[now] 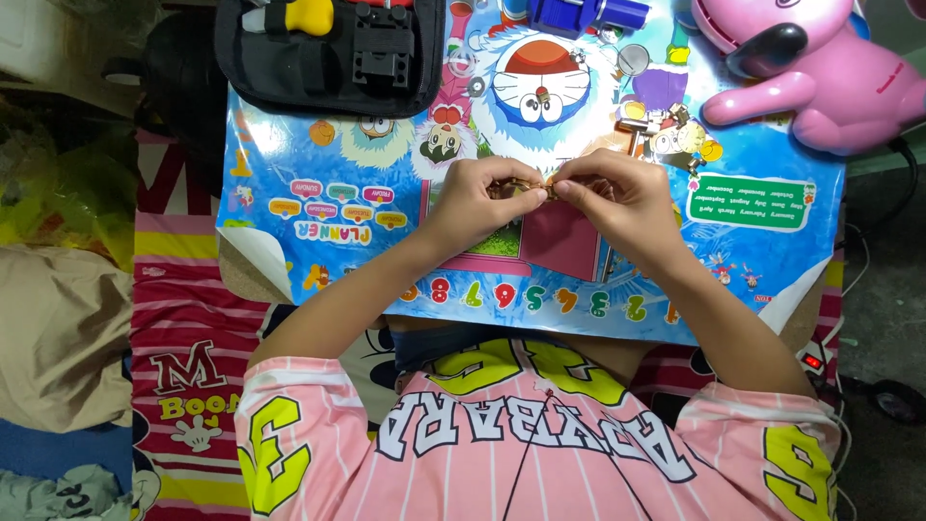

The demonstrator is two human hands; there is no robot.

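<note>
Your fingers pinch a shiny brass-coloured metal piece over the glossy printed board; beside it sit a smooth pink plastic toy and a matt black cloth pouch.

**Pink striped jersey, bare forearms**

The person wears a pink short-sleeved jersey with thin white pinstripes running down it. Across the jersey runs large white block lettering edged in dark navy, and above that lettering sits a big yellow-green numeral. More yellow-green numerals mark each sleeve, either side of the lettering. A thin dark cord hangs across the lettering. Beyond the sleeves, both forearms are bare, without rings, watch or bracelets.
</note>
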